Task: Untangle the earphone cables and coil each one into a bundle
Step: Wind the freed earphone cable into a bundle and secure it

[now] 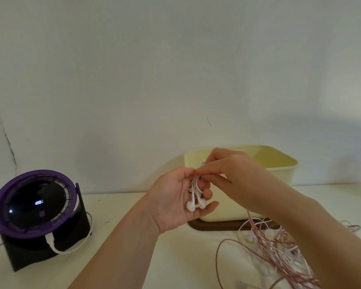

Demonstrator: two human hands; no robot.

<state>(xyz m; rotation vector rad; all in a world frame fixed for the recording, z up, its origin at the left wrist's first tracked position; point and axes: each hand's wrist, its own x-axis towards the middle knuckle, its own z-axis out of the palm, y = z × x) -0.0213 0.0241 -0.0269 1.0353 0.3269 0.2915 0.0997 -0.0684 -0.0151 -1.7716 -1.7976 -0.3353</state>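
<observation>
1. A person's left hand (173,197), palm up above the white table (186,259), cradles a small bundle of white earphones (191,206). Its grip holds the coil, with the thumb pressed at the top and the fingers curled in behind.
2. The two earbuds hang side by side at the bottom of the bundle against the left fingers. The looped cord runs up from them to the thumb.
3. The right hand (227,174) reaches in from the right and pinches the top of the same coil between thumb and fingertips. This narrow grip meets the left thumb.
4. Pink cords emerge below the right wrist and run down to a loose tangle (283,257) of pink and white cords. The tangle is spread on the table at lower right and is partly hidden by the right forearm.
5. Behind the hands stands an open cream box (288,163), set on a dark brown tray (217,226). The tangle lies just in front of the tray, and the box's contents cannot be seen.
6. At far left, well apart from the cords, a purple-rimmed black fan (31,205) tilts upward on a black base. A small display glows on its face, and a white lead (71,250) is plugged in at the front.
7. A plain pale wall (175,80) backs the table.
</observation>
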